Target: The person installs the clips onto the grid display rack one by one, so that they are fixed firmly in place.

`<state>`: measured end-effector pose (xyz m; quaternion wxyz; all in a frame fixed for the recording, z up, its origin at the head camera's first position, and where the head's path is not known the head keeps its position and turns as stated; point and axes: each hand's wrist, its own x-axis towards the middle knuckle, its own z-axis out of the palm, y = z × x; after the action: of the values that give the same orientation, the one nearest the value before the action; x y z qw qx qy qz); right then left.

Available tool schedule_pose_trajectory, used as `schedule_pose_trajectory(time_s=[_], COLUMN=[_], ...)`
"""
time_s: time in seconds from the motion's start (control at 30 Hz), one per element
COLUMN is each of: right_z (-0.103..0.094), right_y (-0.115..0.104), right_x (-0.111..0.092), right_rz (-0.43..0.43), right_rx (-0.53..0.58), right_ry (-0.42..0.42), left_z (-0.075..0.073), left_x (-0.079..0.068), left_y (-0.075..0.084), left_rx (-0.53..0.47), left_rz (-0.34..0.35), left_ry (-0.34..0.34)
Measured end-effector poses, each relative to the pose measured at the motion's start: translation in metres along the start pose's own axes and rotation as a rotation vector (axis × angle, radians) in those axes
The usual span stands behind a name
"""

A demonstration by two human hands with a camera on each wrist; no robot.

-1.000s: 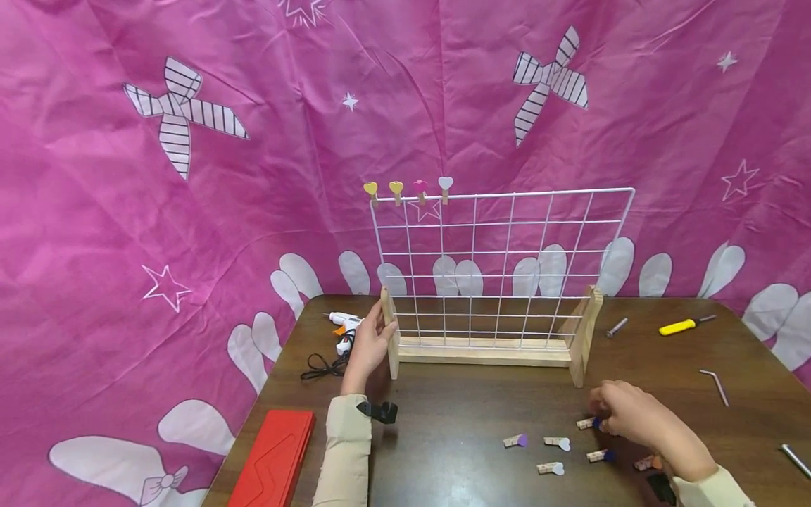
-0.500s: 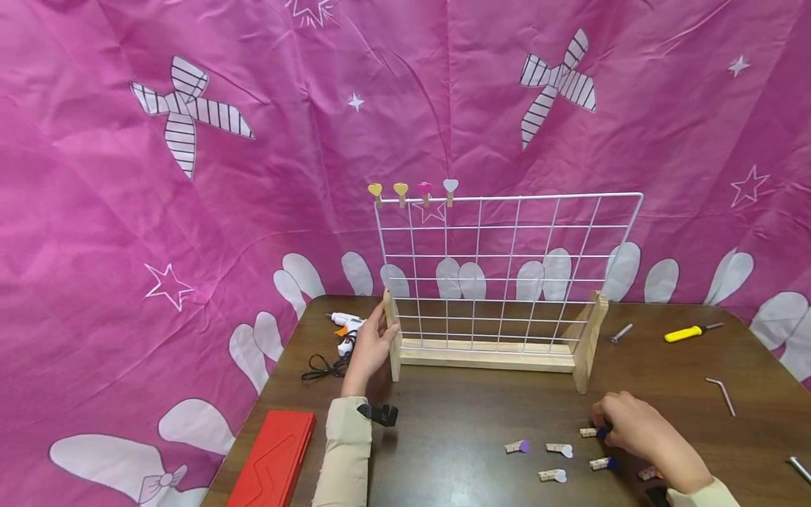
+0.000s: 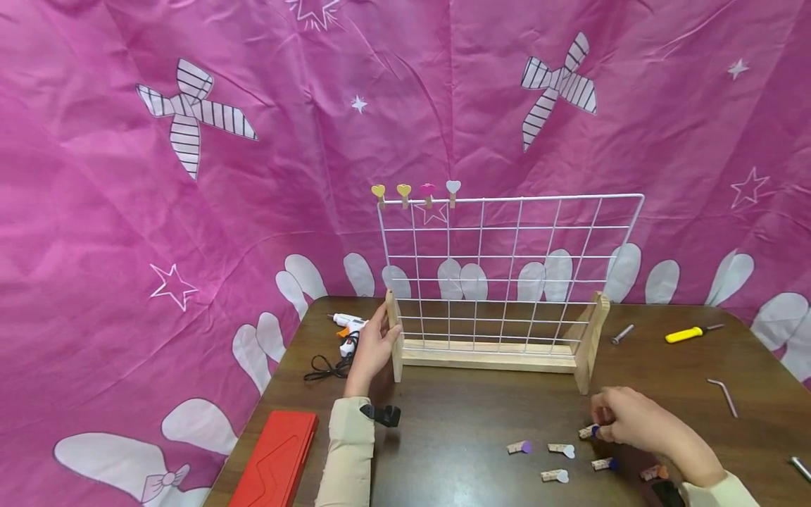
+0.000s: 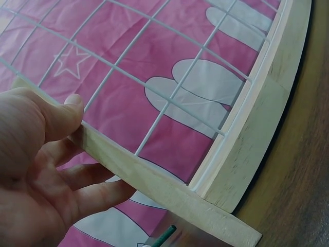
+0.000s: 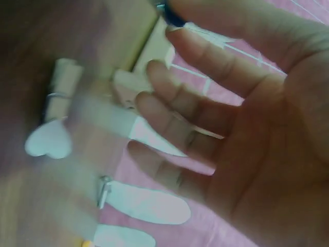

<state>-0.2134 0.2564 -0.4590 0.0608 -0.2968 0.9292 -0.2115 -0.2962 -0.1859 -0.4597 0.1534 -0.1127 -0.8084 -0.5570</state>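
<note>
Blue, the heart-topped clip (image 3: pixel 586 432) slants slightly more than half a second ago; I have it pinched between thumb and forefinger of the right hand (image 3: pixel 629 420), the other fingers loosely spread. I cannot tell if it touches the table (image 3: pixel 456 429). My left hand (image 3: pixel 372 348) grips the rack (image 3: pixel 491 360) by its wooden end, as before. Five loose clips (image 3: pixel 555 476) lie near the right hand.

the right hand (image 5: pixel 257 123) pinches a dark blue piece (image 5: pixel 172 16), a white-heart clothespin (image 5: pixel 57 107) lying nearby on the table (image 5: pixel 25 206)
</note>
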Motion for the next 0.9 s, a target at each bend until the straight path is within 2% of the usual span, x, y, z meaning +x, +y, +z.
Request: schedule_pose_trajectory(time_s=[0.1, 0.2, 0.3, 0.47, 0.73, 0.9], right_z=[-0.009, -0.016, -0.020, -0.034, -0.070, -0.093], right_y=[-0.009, -0.018, -0.028, -0.050, -0.090, -0.109], right_x=[0.004, 0.007, 0.010, 0.016, 0.031, 0.046], right_rz=[-0.071, -0.164, -0.231, -0.299, -0.353, -0.425], right_rx=[0.012, 0.003, 0.046, 0.098, -0.005, -0.048], right_ry=[0.084, 0.239, 0.368, 0.463, 0.591, 0.677], left_z=[-0.001, -0.001, -0.001, -0.001, -0.001, -0.002], left_x=[0.000, 0.001, 0.000, -0.001, 0.000, -0.003], left_y=[0.000, 0.001, 0.002, 0.003, 0.002, 0.008], left_rx=[0.002, -0.006, -0.013, -0.008, -0.003, -0.001], left_rz=[0.001, -0.003, -0.009, -0.029, -0.038, 0.009], left_ry=[0.009, 0.010, 0.004, -0.002, -0.004, -0.009])
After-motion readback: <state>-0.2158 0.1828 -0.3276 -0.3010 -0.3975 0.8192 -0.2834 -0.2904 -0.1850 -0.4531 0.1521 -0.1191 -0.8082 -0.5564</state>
